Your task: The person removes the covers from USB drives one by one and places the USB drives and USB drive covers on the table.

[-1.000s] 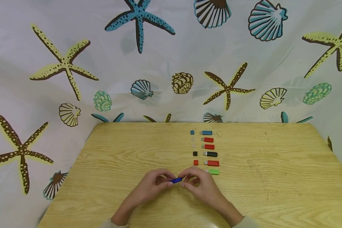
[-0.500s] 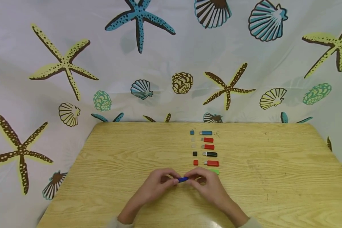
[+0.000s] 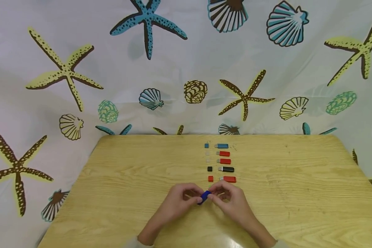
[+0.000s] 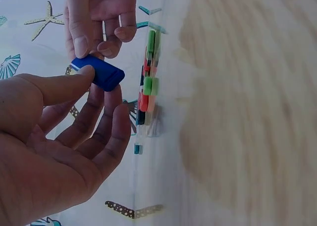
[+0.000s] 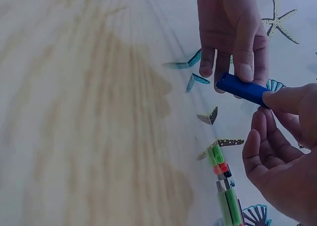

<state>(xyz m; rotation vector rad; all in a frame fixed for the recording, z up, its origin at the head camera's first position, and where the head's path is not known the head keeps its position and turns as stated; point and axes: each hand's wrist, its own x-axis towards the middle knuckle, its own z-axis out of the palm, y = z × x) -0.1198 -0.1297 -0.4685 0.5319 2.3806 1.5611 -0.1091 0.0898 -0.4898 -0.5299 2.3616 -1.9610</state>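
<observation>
Both hands hold a dark blue USB flash drive (image 3: 204, 197) just above the table's near middle. My left hand (image 3: 180, 202) pinches its nearer end between thumb and fingers, and my right hand (image 3: 232, 200) pinches the farther end. In the left wrist view the blue drive (image 4: 106, 76) looks like one closed blue body; no metal plug shows. The right wrist view shows the same drive (image 5: 242, 89) bridging the two hands. A green USB drive (image 4: 147, 85) lies beyond the hands; in the head view the right hand mostly covers it.
Farther back, uncapped USB drives lie in a column: blue (image 3: 222, 146), two red ones, black (image 3: 227, 169) and a larger red (image 3: 229, 179). Their caps lie left of them, including a black cap (image 3: 209, 169) and a red cap (image 3: 210, 178). A patterned curtain (image 3: 170, 51) hangs behind the table.
Both hands have shifted right with the blue drive. The drive has turned from lying nearly sideways to a steep slant, and the right hand now hides most of the green drive.
</observation>
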